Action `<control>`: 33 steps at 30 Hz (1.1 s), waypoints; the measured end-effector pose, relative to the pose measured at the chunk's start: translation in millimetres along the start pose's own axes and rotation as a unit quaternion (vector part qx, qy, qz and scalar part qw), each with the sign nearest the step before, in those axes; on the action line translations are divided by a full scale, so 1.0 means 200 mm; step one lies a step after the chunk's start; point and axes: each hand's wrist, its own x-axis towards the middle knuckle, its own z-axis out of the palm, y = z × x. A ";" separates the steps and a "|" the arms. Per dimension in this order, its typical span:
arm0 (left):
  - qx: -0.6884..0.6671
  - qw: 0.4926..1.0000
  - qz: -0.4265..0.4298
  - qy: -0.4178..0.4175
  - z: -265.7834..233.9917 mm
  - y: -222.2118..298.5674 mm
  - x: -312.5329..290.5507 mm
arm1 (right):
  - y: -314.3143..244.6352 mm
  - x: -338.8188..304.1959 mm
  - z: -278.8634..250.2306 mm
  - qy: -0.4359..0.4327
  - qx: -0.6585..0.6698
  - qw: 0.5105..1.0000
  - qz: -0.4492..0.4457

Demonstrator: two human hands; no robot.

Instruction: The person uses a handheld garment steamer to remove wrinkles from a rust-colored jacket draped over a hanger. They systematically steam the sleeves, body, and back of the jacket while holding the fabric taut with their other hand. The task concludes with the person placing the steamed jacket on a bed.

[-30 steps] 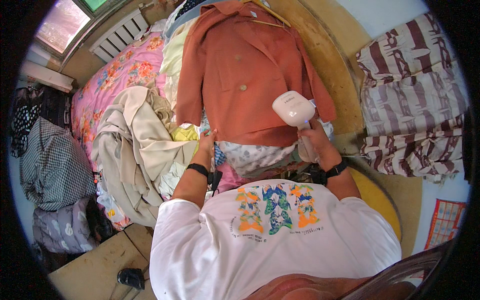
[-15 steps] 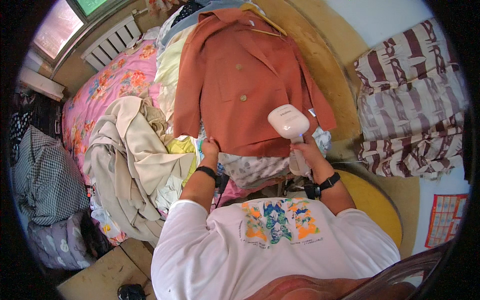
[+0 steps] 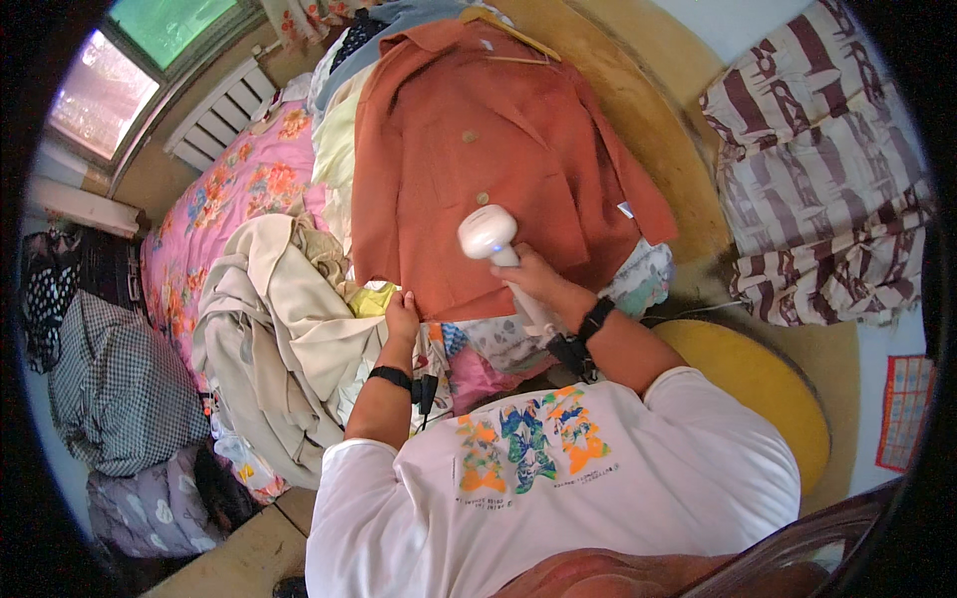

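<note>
A rust-orange coat (image 3: pixel 429 209) lies spread out on the bed, its buttons facing up. At its upper end is a yellow hanger (image 3: pixel 533 42). My right hand (image 3: pixel 540 279) is wrapped round the handle of a white handheld garment steamer (image 3: pixel 486 233), whose head is over the lower front of the coat near a button. A small blue light glows on the steamer. At the coat's lower left corner, my left hand (image 3: pixel 402 319) pinches the hem, fingers closed on the cloth. Both wrists wear black bands.
Beige clothes (image 3: pixel 284 319) lie heaped left of the coat on the pink floral bedding (image 3: pixel 244 169). A round yellow stool (image 3: pixel 768 399) stands at the right, below a brown-and-white patterned cloth (image 3: pixel 817 169). Checked fabric (image 3: pixel 125 389) is piled at the far left.
The steamer in my right hand has moved left across the coat. My left hand has shifted slightly left and down, with the coat's hem corner in it.
</note>
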 end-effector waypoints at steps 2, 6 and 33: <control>0.028 1.000 0.005 -0.012 0.00 0.04 -0.01 | 0.01 0.04 0.06 -0.004 0.025 1.000 0.006; 0.012 0.999 -0.001 -0.035 -0.01 0.03 -0.01 | 0.15 0.00 0.11 0.040 0.002 0.999 0.022; -0.057 0.983 -0.079 -0.157 -0.16 0.10 -0.03 | 0.40 -0.08 0.34 0.091 0.051 0.994 0.013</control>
